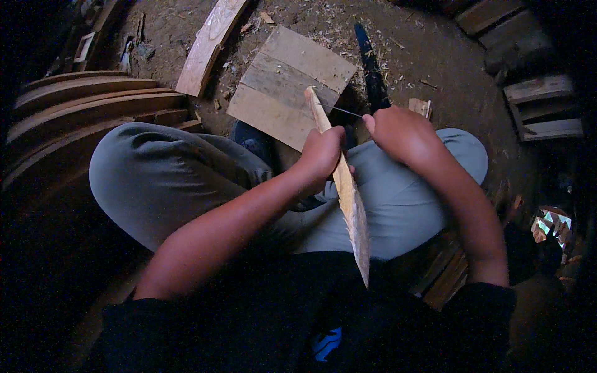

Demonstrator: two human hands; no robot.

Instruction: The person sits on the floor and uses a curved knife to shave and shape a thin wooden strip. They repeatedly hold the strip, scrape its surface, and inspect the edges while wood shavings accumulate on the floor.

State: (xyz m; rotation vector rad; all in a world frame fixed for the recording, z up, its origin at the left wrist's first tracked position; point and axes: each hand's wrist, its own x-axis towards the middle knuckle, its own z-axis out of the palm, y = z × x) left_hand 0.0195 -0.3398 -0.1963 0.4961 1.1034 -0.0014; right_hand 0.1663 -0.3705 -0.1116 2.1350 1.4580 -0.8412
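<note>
My left hand (pixel 323 152) is closed around the middle of a long, narrow piece of wood (pixel 352 205). Its near end tapers to a point close to my black shirt, and splintered edges run along one side. The far end reaches over a low wooden block (pixel 292 74). In my closed right hand (pixel 401 133) is a thin-bladed knife (pixel 341 110), its handle hidden by the fingers. The blade, seen nearly edge-on, lies across the wood close to its far tip, beyond my left hand.
Wood shavings (pixel 323 12) litter the dirt floor. A plank (pixel 208 46) lies at the far left, and curved boards (pixel 99 102) are stacked beside my left knee. Beyond my right hand lies a long dark object (pixel 371 68). Wooden pieces (pixel 544 90) stand at the right.
</note>
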